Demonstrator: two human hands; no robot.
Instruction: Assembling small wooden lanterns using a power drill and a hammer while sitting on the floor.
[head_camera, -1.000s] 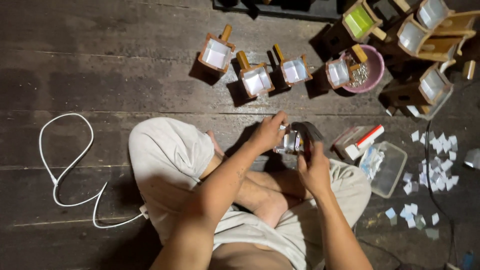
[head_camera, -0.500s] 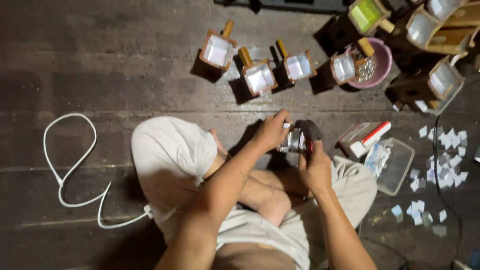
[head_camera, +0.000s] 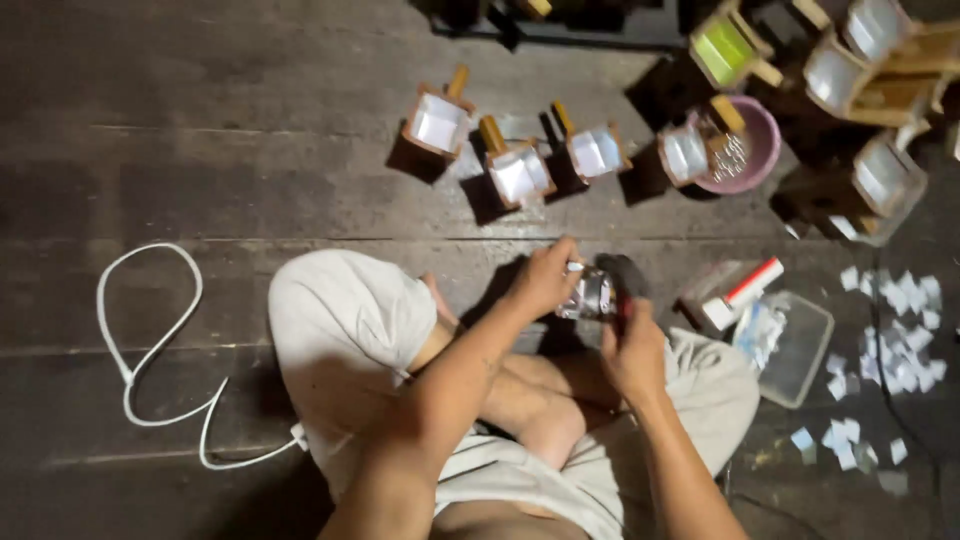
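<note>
1. Your left hand and right hand both close on one small shiny object, held over your crossed legs, just above the floor. It looks metallic or foil-wrapped; its exact kind is too blurred to tell.
2. A dark part with a red edge sits at the object's right side, touching your right hand. You can't tell whether it's a tool or part of the object.
3. Small wooden boxes with white translucent faces stand in a loose row on the floor ahead of you, each with a short peg-like handle. One further up right has a green face.
4. A round pink bowl holds glinting bits, contents unclear.
5. A clear plastic tray lies by your right knee, with crumpled white material in it. A flat box with a red and white strip is just beside it.
6. White paper squares are scattered at right.
7. A white cable loops at left, and its end is hidden under your pale shorts.
8. The floor is dark, worn wooden planks with visible seams. Lighting is dim, and the top edge cuts off dark items.
</note>
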